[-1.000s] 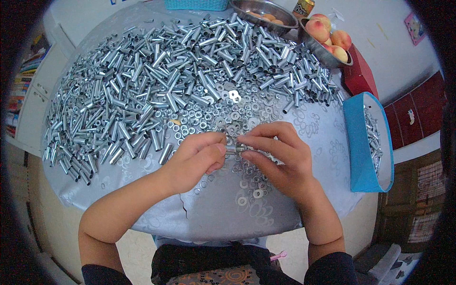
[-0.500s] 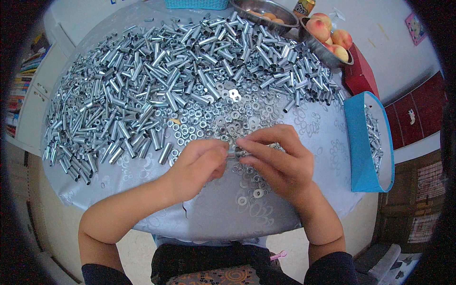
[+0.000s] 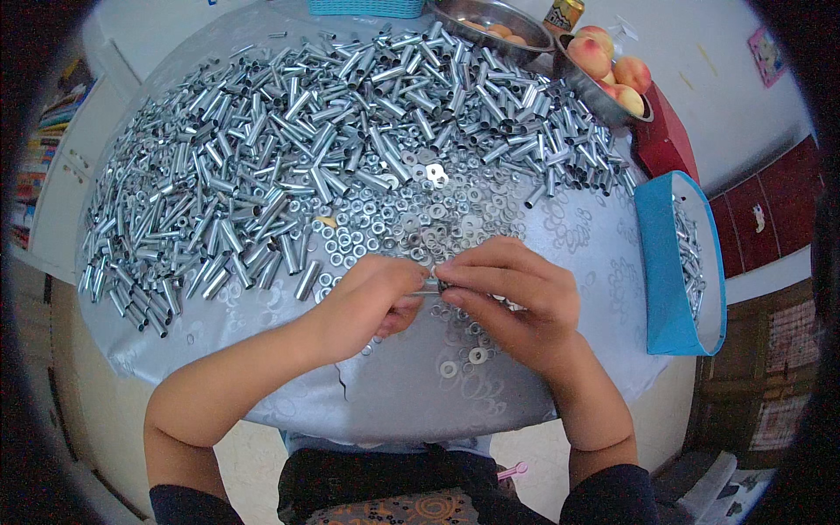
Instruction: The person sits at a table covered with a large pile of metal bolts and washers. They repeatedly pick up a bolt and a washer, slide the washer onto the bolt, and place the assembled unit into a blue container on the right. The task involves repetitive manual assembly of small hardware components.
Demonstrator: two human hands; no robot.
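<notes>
Both my hands meet at table centre, just toward 6 o'clock from the washer scatter. My left hand [image 3: 372, 297] is curled, fingers pinched narrow on a short metal tube [image 3: 426, 291] that lies roughly level, pointing to 3 o'clock. My right hand [image 3: 512, 293] comes in from 3 o'clock, thumb and forefinger closed tight at the tube's free end; whether they grip a washer there I cannot tell, the fingertips hide it.

The loose washers [image 3: 411, 223] lie flat on the table [image 3: 420, 394] at 12 o'clock from my hands, a few strays at 6 o'clock under my right wrist. Beyond them, from 9 through 12 to 2 o'clock, is the big heap of metal tubes [image 3: 262, 157], piled in all directions.

At 3 o'clock, off the table edge, a blue bin [image 3: 665, 271] holds more silvery pieces. At 1 o'clock a metal bowl of peaches [image 3: 612, 74] sits at the far rim, a second steel bowl [image 3: 490, 17] beside it at 12. A teal basket [image 3: 363, 7] shows at the top edge.
</notes>
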